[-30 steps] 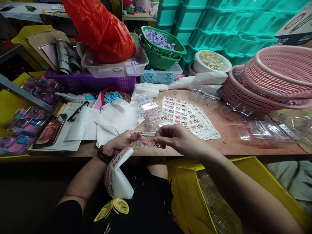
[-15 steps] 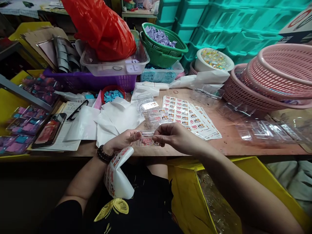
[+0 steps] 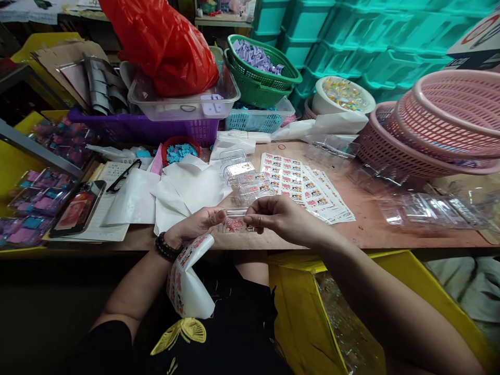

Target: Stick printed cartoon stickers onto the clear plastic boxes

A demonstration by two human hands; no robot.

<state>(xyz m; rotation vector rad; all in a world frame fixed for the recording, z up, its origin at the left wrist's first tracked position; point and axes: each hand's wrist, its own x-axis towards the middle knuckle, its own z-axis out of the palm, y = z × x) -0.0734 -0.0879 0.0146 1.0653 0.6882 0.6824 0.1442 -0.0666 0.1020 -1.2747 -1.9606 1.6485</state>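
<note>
Teal crates are rising in stacks beyond the far edge of a desk; along the left half of that edge, green baskets are holding purple pieces and a red bag is standing in a clear tub. At the middle of the near edge, two bare hands are meeting over a small clear plastic case bearing a pink-printed label. The left hand is gripping the case's left end, its thumb lying on top. The right hand is pinching the right end between narrowed fingers, close to the label. Whether the case's underside is touching the desk cannot be told from this angle. A curled sticker sheet is hanging from the left hand below the near edge. Just beyond the hands, further clear cases are lying in an overlapping row, with printed sticker sheets fanning out to their right and white papers spreading to their left. Toward the near left corner, a phone and glasses are lying on a notebook. Pink baskets are standing near the far right corner, with clear packaging lying before them.
</note>
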